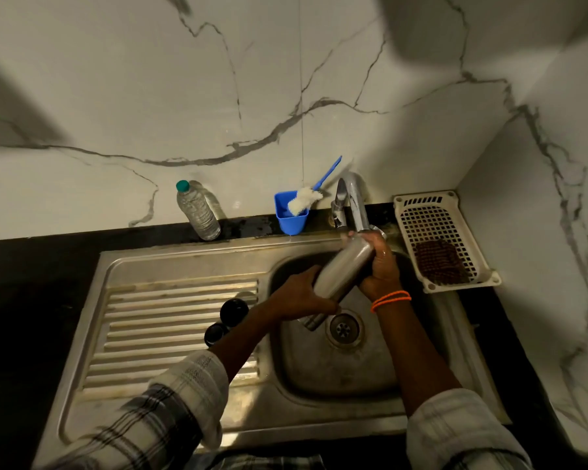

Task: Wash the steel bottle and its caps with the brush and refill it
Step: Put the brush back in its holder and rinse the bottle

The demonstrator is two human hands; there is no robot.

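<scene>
Corner of a kitchen. Two walls (286, 79) of white marble-look tile with grey veins meet at right; a thin vertical joint runs down the back wall. Black counter (31, 283) along the base, dark and dim at left. Steel sink (170, 266) set into it, ribbed drainboard (170, 320) at left, basin with round drain (345, 329) at right. Chrome tap (355, 205) at the back rim. Light uneven: broad soft shadows across upper left and top of the wall.

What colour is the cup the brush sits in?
Blue. The cup matches the brush handle; its bristles are white. Head view shows it.
</scene>
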